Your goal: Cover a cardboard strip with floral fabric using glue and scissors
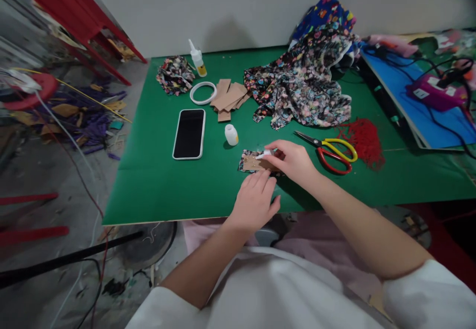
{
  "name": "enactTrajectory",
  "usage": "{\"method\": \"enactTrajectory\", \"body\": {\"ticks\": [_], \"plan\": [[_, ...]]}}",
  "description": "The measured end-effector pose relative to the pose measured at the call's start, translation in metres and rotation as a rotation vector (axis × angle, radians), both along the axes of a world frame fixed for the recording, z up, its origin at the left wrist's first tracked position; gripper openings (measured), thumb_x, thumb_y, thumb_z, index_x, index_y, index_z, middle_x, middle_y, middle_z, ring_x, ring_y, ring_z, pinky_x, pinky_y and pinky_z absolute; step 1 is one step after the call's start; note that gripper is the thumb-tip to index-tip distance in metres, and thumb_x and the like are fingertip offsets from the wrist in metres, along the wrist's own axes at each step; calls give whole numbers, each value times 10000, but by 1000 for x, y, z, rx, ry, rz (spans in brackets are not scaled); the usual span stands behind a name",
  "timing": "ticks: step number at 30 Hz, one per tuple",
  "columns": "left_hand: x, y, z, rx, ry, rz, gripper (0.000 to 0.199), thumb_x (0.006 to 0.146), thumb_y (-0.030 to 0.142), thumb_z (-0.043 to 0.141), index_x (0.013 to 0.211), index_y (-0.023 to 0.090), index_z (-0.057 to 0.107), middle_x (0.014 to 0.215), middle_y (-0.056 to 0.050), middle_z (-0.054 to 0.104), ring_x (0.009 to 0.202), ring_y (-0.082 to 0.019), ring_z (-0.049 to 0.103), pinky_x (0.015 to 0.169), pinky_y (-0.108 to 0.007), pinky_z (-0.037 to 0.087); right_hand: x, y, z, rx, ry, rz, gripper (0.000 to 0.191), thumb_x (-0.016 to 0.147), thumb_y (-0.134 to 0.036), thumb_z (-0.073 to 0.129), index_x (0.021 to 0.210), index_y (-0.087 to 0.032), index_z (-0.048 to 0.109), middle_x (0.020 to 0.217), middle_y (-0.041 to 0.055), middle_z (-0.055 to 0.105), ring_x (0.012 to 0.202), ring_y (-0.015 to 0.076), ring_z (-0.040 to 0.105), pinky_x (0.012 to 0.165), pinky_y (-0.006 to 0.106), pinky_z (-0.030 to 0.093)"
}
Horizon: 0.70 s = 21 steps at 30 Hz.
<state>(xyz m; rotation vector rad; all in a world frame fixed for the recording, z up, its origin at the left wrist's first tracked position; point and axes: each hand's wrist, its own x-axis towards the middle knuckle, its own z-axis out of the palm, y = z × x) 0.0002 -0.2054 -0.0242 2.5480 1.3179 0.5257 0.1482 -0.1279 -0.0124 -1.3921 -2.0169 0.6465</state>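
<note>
Between the thumb and fingers of my right hand (293,163) is a white pointed glue nozzle (265,154). Its tip is over a brown cardboard strip (253,163) that lies on a piece of dark floral fabric (241,162). Small shiny wet-looking spots show on the cardboard. My left hand (256,197) lies with fingers extended, its fingertips at the near edge of the strip. Just behind, a small white bottle (231,135) without its nozzle stands on the green table (156,185). The far end of the strip is partly hidden by my right hand.
A phone (189,134), a white ring (203,93), cardboard pieces (230,96) and another glue bottle (198,60) are at the left. Floral cloth (301,81) is heaped behind. Scissors (330,151), red threads (362,143) and a purple device (435,92) are on the right.
</note>
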Motion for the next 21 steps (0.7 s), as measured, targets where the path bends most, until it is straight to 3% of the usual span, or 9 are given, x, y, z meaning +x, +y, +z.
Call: {"method": "enactTrajectory", "body": {"ticks": [9, 14, 19, 21], "plan": [[-1, 1, 0, -5, -18, -9, 321, 818, 282, 445, 1082, 109, 500, 1198, -158, 514, 1158, -274, 427, 952, -429, 363, -22, 6, 9, -33, -40, 180, 157, 781, -321, 563, 869, -200, 611, 732, -4, 608, 646, 109, 536, 597, 217, 400], [-2, 1, 1, -10, -3, -7, 331, 828, 301, 429, 1087, 108, 503, 1214, -151, 503, 1169, -273, 416, 978, -417, 338, -19, 6, 8, -7, -51, 94, 178, 780, -319, 566, 893, -190, 610, 768, 9, 621, 636, 109, 529, 612, 228, 406], [-1, 1, 1, -23, -1, -8, 333, 827, 301, 432, 1088, 105, 497, 1180, -159, 524, 1159, -273, 421, 956, -421, 355, -20, 4, 8, -38, -52, 186, 170, 785, -324, 561, 889, -200, 613, 779, 11, 621, 658, 113, 539, 600, 222, 402], [-1, 1, 1, -23, -6, -7, 326, 829, 300, 430, 1083, 108, 498, 1190, -157, 518, 1160, -271, 419, 956, -424, 353, -20, 4, 9, -17, -42, 156, 175, 786, -320, 560, 896, -193, 610, 786, 16, 622, 656, 112, 537, 604, 222, 403]]}}
